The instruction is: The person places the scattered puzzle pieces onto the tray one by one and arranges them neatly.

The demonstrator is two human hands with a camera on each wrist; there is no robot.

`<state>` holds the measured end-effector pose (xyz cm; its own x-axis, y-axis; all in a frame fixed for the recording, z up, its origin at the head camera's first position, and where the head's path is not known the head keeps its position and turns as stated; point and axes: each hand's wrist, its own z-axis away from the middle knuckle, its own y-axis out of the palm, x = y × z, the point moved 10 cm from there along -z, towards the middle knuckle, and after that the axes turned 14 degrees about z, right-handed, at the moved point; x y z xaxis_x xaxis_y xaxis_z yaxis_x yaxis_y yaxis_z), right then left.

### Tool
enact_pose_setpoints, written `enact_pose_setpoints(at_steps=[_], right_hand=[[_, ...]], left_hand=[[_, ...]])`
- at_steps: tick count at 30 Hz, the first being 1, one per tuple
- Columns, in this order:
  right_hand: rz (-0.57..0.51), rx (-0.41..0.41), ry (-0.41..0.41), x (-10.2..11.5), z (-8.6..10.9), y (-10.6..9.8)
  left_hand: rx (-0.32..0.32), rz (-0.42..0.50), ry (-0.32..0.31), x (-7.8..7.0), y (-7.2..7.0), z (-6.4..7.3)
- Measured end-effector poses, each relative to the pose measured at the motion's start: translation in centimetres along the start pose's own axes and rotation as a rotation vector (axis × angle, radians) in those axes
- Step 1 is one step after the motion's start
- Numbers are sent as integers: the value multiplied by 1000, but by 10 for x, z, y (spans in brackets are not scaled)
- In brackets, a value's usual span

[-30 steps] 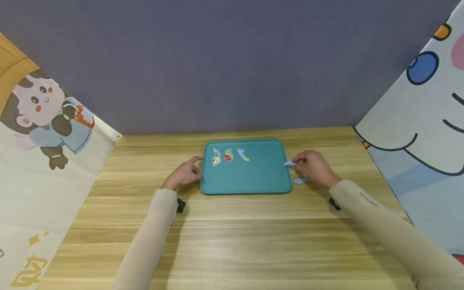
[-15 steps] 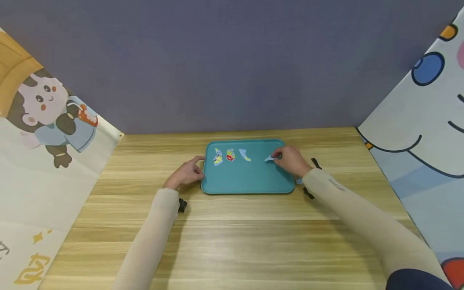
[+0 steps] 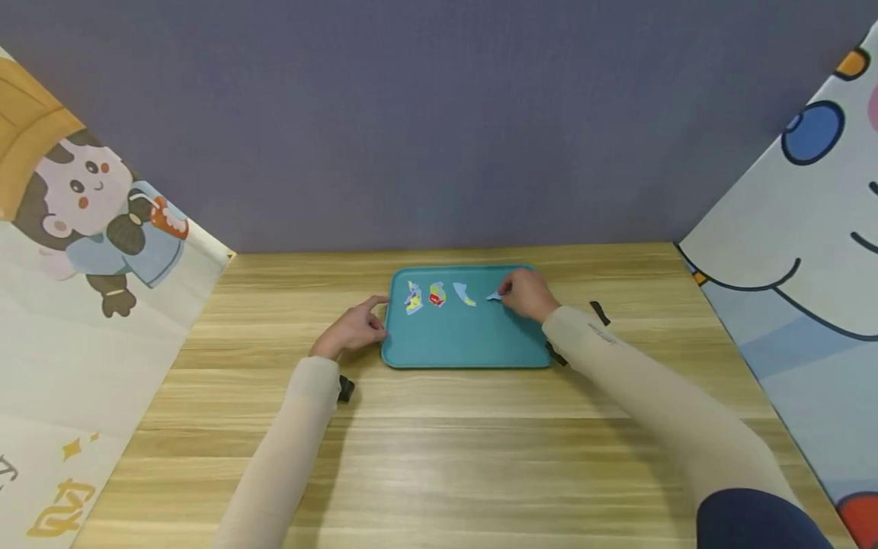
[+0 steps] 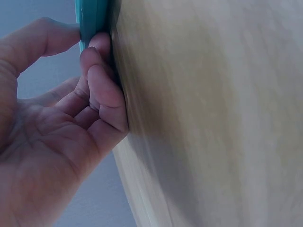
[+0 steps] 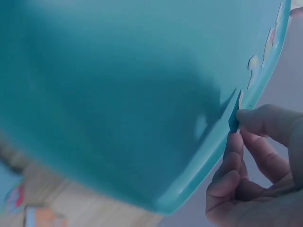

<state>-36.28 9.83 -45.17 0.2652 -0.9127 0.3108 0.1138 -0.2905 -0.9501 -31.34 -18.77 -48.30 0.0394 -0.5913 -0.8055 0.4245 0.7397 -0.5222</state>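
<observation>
A teal rectangular tray point(image 3: 453, 351) lies on the table. In its far left part lie flat, irregular card pieces: one yellow and lilac point(image 3: 413, 299), one yellow-green and red point(image 3: 437, 294), one pale blue with yellow point(image 3: 464, 294). My right hand point(image 3: 528, 296) pinches a small pale blue card piece point(image 3: 493, 296) between thumb and fingers, low over the tray and right of that row. The right wrist view shows this card piece point(image 5: 236, 112) edge-on at the fingertips. My left hand point(image 3: 351, 329) holds the tray's left rim point(image 4: 94, 21), thumb and curled fingertips against it.
More colourful card pieces point(image 5: 42, 216) lie blurred on the table off the tray's edge in the right wrist view. A dark wrist strap point(image 3: 599, 313) shows beside the right sleeve. A grey-purple panel point(image 3: 439, 130) stands behind the wooden table point(image 3: 439, 465).
My right hand has carried the pale blue piece from the tray's right edge leftward over the tray, close to the row. My left hand has stayed at the left rim.
</observation>
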Motion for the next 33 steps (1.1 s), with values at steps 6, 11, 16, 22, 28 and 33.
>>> enact_pose_setpoints(at_steps=[6, 11, 16, 22, 28, 33], right_hand=[[-6, 7, 70, 2, -10, 3], [-53, 25, 132, 2, -14, 6], [-63, 6, 170, 2, -18, 6], [-88, -2, 229, -2, -23, 10], [-87, -11, 250, -4, -27, 12], [-92, 7, 254, -5, -29, 14]], left_hand=[[-2, 5, -6, 2, -1, -1], [-9, 9, -9, 2, -2, -1], [-2, 10, -10, 1, -1, 0], [2, 11, -17, 0, 1, 0], [1, 15, -17, -1, 1, 1], [-7, 13, -20, 0, 0, 1]])
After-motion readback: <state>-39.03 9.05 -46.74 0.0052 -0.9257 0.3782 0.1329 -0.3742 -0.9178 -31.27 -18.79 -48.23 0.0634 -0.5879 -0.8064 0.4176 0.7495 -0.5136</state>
